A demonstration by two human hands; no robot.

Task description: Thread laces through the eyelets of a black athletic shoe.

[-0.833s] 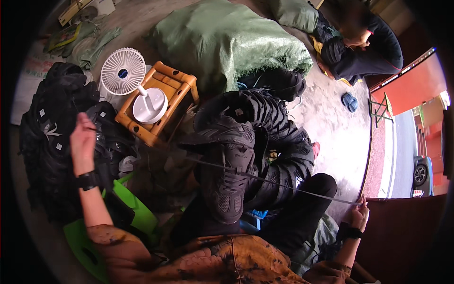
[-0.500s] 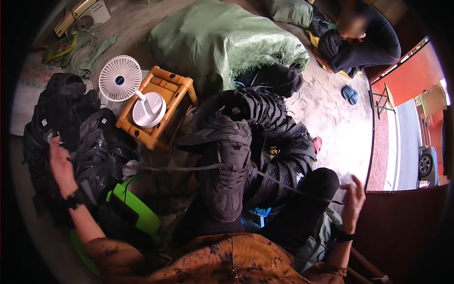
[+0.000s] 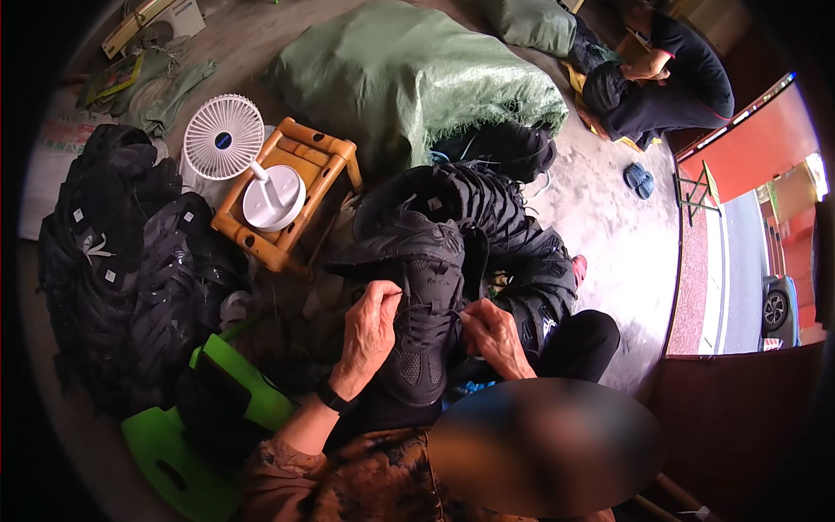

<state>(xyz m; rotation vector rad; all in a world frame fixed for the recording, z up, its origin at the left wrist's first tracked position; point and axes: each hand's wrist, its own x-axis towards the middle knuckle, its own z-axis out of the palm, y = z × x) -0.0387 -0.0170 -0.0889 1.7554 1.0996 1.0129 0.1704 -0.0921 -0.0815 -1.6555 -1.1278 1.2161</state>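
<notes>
A black lace-up sneaker [image 3: 421,376] lies in front of me over my lap, its toe toward me and its laces [image 3: 426,320] running across the middle. At the shoe's left side, near the upper eyelets, my left hand [image 3: 369,336] is closed in a pinch on a lace. My right hand [image 3: 497,337] pinches the lace at the right edge, thumb and forefinger together. The lace ends are mostly hidden by my fingers. Behind this shoe, a row of similar black shoes [image 3: 496,204] is stacked close together.
To the left is a heap of black shoes [image 3: 130,270], with a green plastic piece [image 3: 165,452] nearer me. A white fan [image 3: 274,204] stands on a bamboo stool [image 3: 300,143]. Beyond lie a large green sack [image 3: 365,78] and blue slippers [image 3: 639,180]. Another person [image 3: 691,78] bends at the far right.
Both hands have come inward from far left and right to the shoe's sides. The lace, stretched out sideways before, is now drawn in at the shoe. The other person's arm has shifted.
</notes>
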